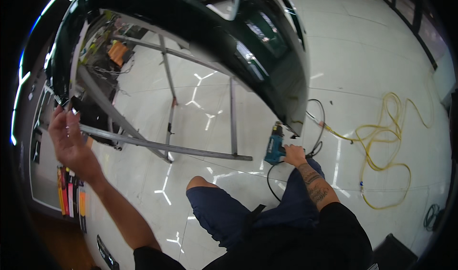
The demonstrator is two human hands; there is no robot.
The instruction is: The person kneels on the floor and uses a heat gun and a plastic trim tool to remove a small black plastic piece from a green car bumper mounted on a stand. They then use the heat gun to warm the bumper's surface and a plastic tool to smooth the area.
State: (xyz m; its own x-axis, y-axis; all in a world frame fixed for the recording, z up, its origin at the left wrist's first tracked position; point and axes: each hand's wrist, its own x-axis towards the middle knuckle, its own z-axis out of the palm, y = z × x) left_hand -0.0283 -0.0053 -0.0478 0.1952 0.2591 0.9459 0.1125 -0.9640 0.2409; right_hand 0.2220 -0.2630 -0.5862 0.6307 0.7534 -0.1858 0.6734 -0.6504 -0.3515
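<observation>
A glossy dark green car bumper (167, 17) arches across the upper part of the head view, held up on a grey metal stand (191, 149). My left hand (74, 141) is raised to the bumper's lower left tip, fingertips drawn together there. What they pinch is too small to make out. Wrapped round the handle of a teal heat gun (274, 148) is my right hand (295, 155), beside my right knee. The gun's nozzle points up, close to the bumper's lower right corner. A black cord (270, 182) hangs from the gun.
A yellow hose (369, 148) lies in loops on the pale tiled floor to the right, with a coiled dark cable (431, 217) farther out. Behind the stand hang chains and an orange item (117, 53). Colourful narrow packages (70, 191) stand at the left.
</observation>
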